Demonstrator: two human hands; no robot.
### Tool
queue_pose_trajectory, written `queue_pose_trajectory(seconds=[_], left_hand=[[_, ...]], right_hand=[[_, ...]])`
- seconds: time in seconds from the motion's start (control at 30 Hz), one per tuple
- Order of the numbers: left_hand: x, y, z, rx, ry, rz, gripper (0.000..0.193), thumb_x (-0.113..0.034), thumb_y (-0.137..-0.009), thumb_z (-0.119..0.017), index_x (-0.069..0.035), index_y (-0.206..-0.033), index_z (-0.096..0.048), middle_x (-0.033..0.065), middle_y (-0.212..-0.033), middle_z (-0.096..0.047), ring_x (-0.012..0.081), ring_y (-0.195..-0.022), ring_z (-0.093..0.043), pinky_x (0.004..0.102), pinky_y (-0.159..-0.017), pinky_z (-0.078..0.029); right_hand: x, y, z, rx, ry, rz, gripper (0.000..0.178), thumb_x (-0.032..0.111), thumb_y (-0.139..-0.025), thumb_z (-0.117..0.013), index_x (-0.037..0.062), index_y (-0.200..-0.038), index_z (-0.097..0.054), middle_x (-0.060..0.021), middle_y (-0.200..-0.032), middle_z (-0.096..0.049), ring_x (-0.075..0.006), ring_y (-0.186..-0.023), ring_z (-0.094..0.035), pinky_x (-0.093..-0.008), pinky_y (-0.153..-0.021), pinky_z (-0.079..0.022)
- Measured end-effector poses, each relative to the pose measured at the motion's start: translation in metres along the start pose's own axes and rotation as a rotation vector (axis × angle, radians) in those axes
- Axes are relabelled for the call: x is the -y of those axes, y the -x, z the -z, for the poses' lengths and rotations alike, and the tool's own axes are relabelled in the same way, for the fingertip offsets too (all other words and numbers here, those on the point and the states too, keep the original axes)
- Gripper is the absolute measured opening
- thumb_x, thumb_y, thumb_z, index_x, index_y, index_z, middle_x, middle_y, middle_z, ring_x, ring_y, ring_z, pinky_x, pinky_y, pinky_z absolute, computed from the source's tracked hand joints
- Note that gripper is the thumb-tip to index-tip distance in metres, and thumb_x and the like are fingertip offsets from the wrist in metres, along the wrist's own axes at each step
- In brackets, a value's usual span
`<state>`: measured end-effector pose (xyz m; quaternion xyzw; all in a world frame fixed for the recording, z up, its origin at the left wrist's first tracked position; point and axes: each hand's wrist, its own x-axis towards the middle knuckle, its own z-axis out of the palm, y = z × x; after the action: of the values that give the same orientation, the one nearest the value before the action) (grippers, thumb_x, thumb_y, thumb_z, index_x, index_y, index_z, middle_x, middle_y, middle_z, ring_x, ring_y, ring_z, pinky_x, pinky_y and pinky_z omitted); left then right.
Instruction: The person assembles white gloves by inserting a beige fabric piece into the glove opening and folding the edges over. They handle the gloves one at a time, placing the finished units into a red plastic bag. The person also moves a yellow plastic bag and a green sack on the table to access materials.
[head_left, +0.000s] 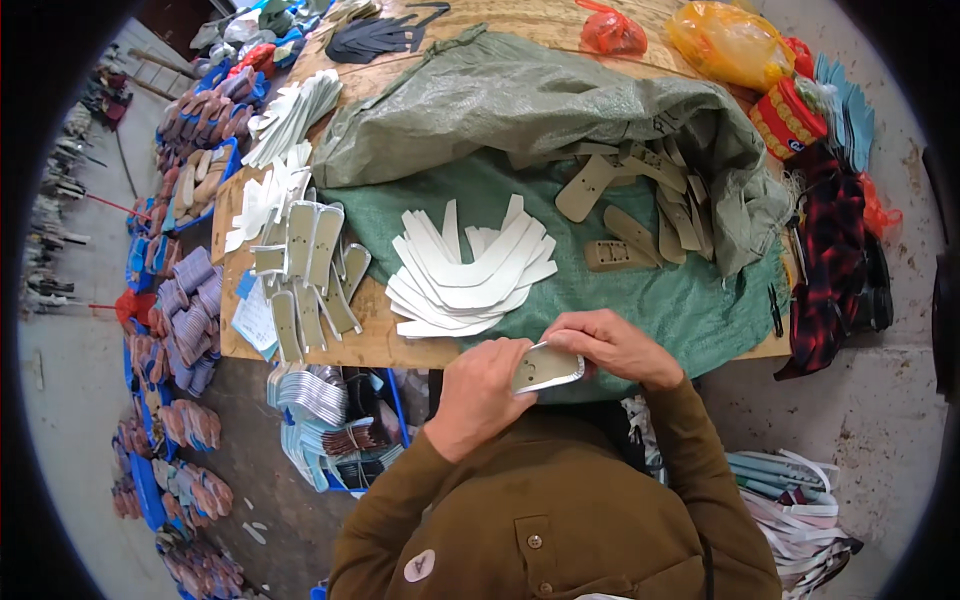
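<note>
Table (535, 20), green sack (680, 310), white pieces (470, 275) near hands (482, 390)

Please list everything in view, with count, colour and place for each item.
Rimmed piece: one, beige with white rim, between both hands
Curved pieces: many, white, mid-table
Other rimmed pieces: several, beige and white, table's left
Plain pieces: many, beige, table's right
Strips: many, white, far left edge
Sheeting: count unclear, grey-green and green, across table
Table: one, wooden, ahead
Bags: several, yellow and red, far right
Plaid cloth: one, red-black, right
Bundles: many, purple and brown, left
Sleeves: two, brown, below
Left grip: one, bare, piece's left end
Right grip: one, bare, piece's right end
</note>
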<state>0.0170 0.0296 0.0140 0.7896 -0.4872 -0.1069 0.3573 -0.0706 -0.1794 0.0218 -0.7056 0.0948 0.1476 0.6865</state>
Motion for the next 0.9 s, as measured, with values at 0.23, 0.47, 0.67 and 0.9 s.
queue_pose_trajectory(seconds=[0.23,0.47,0.67,0.9], left_hand=[[0.009,0.006,-0.01,0.066,-0.087,-0.076,0.048,-0.012,-0.062,-0.079,-0.005,-0.106,-0.062,0.0121,-0.088,-0.064,0.0315,-0.08,-0.063,0.0384,-0.07,-0.051],[-0.004,-0.003,0.006,0.288,1.077,0.674,0.03,-0.03,-0.095,-0.064,0.0,-0.097,-0.063,0.0085,-0.085,-0.065,0.0173,-0.067,-0.064,0.0292,-0.063,-0.051],[-0.004,-0.005,0.008,0.544,1.3,0.657,0.043,-0.032,-0.101,-0.053,0.008,-0.116,-0.055,0.0061,-0.08,-0.061,0.0141,-0.065,-0.06,0.0269,-0.061,-0.05],[-0.006,-0.001,-0.001,0.409,1.632,0.679,0.063,-0.056,-0.099,-0.046,0.005,-0.112,-0.054,0.0051,-0.072,-0.055,0.0134,-0.055,-0.055,0.0276,-0.052,-0.047]], right_hand=[[-0.02,-0.016,-0.012,0.143,-0.044,0.025,0.019,0.022,-0.097,-0.06,0.0068,-0.086,-0.058,0.0042,-0.073,-0.054,-0.0027,-0.066,-0.05,-0.0207,-0.056,-0.043],[-0.001,-0.023,-0.017,-0.37,-0.206,0.409,0.032,0.027,-0.102,-0.049,0.0033,-0.116,-0.065,-0.0043,-0.095,-0.063,-0.0084,-0.087,-0.056,-0.0234,-0.076,-0.046],[0.007,-0.026,-0.016,-0.053,-0.059,0.211,0.021,0.023,-0.097,-0.057,0.002,-0.097,-0.061,-0.0001,-0.079,-0.057,-0.0078,-0.075,-0.052,-0.0245,-0.065,-0.043],[0.006,-0.016,-0.019,0.021,-0.344,0.1,0.022,0.024,-0.095,-0.061,0.004,-0.104,-0.056,0.0005,-0.082,-0.055,-0.0043,-0.07,-0.05,-0.0219,-0.061,-0.041]])
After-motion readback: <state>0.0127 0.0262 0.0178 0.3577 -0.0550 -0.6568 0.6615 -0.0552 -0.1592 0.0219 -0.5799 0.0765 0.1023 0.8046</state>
